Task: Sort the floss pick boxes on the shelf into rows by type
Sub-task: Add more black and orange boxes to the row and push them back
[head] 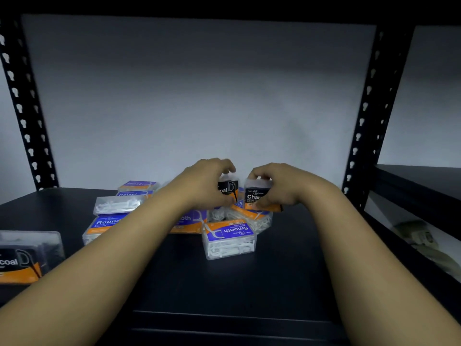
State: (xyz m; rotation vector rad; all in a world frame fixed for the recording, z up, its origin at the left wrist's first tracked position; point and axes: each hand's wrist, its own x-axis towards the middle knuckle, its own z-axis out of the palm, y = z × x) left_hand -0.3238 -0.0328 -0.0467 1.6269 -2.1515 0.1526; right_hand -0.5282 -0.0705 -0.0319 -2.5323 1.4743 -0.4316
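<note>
Several floss pick boxes [228, 238] are lying jumbled on the dark shelf [287, 275], one charcoal box [18, 260] sitting far left. Left hand [207, 182] is gripping a black charcoal box [228, 188]; right hand [279, 186] is gripping another black box [255, 197] just beside it.

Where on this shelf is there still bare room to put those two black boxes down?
Bare shelf lies right of the pile, toward the right post, and in front between the forearms. The far-left back corner looks free too. The middle is crowded with boxes, like the Smooth box.
</note>
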